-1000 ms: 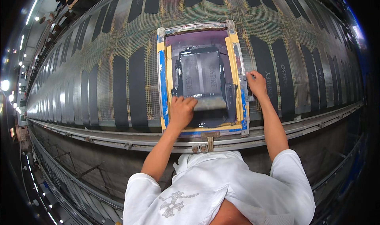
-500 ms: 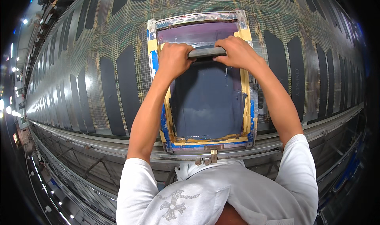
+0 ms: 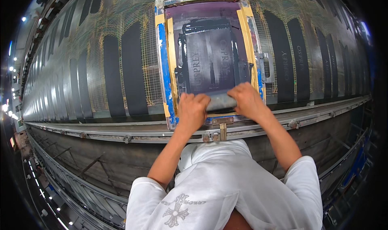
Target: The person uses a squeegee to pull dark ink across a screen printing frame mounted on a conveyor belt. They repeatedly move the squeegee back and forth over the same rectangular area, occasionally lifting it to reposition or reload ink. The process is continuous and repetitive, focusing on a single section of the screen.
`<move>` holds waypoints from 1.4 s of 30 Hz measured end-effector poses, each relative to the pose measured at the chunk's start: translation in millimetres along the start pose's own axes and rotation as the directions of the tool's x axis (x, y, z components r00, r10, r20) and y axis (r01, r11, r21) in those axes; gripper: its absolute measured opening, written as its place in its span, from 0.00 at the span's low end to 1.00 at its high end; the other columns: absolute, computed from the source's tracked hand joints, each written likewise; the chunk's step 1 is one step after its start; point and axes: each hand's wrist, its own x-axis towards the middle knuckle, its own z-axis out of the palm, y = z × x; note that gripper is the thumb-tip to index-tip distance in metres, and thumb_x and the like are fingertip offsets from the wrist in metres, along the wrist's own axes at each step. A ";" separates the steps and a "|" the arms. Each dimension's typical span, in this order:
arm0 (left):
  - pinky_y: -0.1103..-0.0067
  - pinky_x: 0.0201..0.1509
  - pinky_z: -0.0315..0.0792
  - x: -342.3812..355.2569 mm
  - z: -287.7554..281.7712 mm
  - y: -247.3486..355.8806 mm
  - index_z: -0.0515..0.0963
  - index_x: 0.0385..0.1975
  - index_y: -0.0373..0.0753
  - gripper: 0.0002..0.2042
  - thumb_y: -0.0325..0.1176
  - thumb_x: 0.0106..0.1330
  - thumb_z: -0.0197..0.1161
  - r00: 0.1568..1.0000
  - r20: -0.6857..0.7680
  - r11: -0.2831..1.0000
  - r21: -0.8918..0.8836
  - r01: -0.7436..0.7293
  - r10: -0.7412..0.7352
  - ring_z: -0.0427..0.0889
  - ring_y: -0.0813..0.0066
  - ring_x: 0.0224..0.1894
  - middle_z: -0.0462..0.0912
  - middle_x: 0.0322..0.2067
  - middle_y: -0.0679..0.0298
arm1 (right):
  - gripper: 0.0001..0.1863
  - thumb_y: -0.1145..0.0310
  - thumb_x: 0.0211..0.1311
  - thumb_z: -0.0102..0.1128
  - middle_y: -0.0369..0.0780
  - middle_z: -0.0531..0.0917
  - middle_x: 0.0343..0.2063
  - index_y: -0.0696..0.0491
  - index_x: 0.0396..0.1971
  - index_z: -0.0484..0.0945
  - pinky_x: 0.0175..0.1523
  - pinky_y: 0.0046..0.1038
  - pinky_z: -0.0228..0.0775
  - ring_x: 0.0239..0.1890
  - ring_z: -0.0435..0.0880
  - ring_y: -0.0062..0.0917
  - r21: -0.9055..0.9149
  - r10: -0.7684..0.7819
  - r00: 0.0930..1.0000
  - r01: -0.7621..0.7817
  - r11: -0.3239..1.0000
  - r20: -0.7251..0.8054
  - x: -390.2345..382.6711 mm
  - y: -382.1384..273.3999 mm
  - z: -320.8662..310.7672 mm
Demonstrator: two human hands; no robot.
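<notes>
My left hand (image 3: pixel 194 108) and my right hand (image 3: pixel 247 100) are closed round the two ends of a grey squeegee (image 3: pixel 221 102). The squeegee lies across the near end of a screen printing frame (image 3: pixel 163 60), whose edges carry blue and yellow tape. Behind it the purple mesh (image 3: pixel 238 24) shows a scraped grey stencil area with lettering. Dark ink (image 3: pixel 206 24) lines the far edge and sides of that area. What lies under the squeegee's blade is hidden by my hands and the tool.
Long dark fabric strips (image 3: pixel 134 68) lie in rows on the printing table on both sides, some with lettering. Yellow-green grid lines cover the table between them. A metal rail (image 3: pixel 109 133) with bolts runs along the near edge, and a metal bracket (image 3: pixel 266 68) sticks out at the frame's right.
Both hands have pulled the squeegee from the frame's far end to its near end. The dark ink pool over the mesh has been swept away, exposing the lettered stencil.
</notes>
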 end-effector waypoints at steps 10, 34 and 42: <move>0.64 0.45 0.68 112.2 -19.3 -49.4 0.88 0.33 0.47 0.12 0.26 0.47 0.73 0.993 -0.057 0.993 0.064 -0.099 0.103 0.84 0.61 0.36 0.89 0.33 0.64 | 0.19 0.72 0.40 0.74 0.42 0.87 0.33 0.53 0.38 0.86 0.49 0.41 0.74 0.42 0.85 0.41 -0.086 -0.009 0.999 0.005 0.996 -0.047 80.6 59.6 -36.7; 0.61 0.39 0.70 90.2 -8.6 -50.2 0.87 0.29 0.45 0.11 0.24 0.43 0.70 0.998 -0.006 0.995 -0.066 -0.068 0.068 0.83 0.52 0.30 0.85 0.25 0.58 | 0.15 0.76 0.37 0.73 0.46 0.86 0.25 0.53 0.31 0.87 0.43 0.42 0.78 0.33 0.87 0.42 0.008 -0.031 0.997 0.031 0.999 -0.067 73.8 53.3 -15.6; 0.68 0.48 0.67 -28.9 0.9 6.2 0.85 0.38 0.45 0.20 0.21 0.41 0.73 0.994 -0.100 0.999 0.043 -0.034 0.038 0.79 0.64 0.38 0.87 0.40 0.70 | 0.29 0.57 0.51 0.79 0.47 0.87 0.47 0.54 0.53 0.85 0.61 0.39 0.73 0.53 0.84 0.41 0.252 0.190 0.969 -0.226 0.941 0.159 -16.4 -24.6 -30.2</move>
